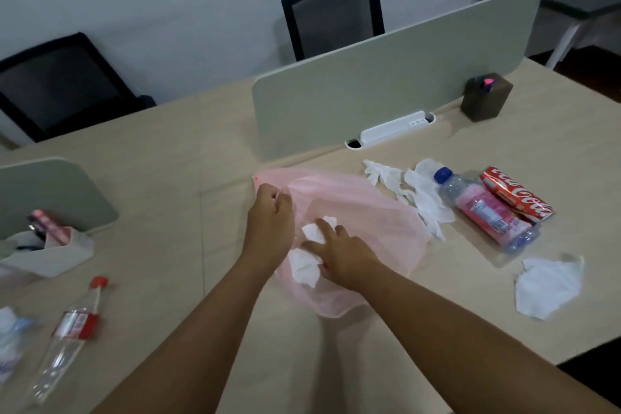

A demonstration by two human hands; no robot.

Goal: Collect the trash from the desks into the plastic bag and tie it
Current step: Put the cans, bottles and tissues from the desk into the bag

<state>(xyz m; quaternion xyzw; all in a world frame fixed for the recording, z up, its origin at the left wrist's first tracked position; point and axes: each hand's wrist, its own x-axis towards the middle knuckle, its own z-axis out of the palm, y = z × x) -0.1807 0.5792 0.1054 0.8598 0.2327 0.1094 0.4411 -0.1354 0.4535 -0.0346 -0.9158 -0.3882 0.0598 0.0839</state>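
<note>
Left hand (270,212) pinching the far-left rim of a thin pink plastic bag (363,212); right hand (341,255), just beside it, gripping crumpled white tissue (307,267) over the bag.

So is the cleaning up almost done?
Just begun: nothing looks bagged yet. The left hand pinches the pink bag, the right hand grips crumpled tissue over it. Still out: torn tissues, blue-capped bottle, red can, flat napkin, red-capped bottle. Bag untied.

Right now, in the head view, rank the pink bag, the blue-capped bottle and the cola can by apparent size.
1. pink bag
2. blue-capped bottle
3. cola can, beside the bottle, clearly shorter
</note>
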